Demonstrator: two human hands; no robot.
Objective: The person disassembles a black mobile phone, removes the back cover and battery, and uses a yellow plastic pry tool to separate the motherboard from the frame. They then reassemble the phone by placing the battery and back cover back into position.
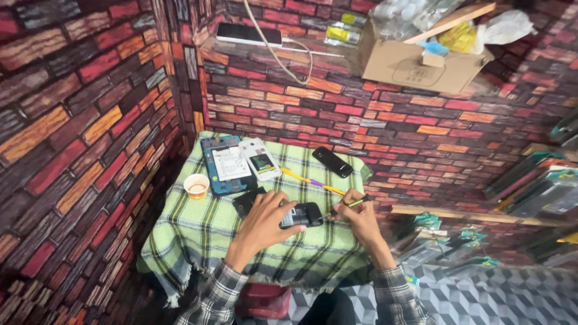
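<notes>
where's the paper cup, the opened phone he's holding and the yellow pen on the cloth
paper cup (196,186), head view, on its rim
opened phone (301,215), head view, on its exposed back
yellow pen (310,180), head view, mid-shaft

free: bare cloth (198,235) front-left | blocked: paper cup (196,186) left, opened tablet (226,164) and dark phone (333,162) behind
</notes>
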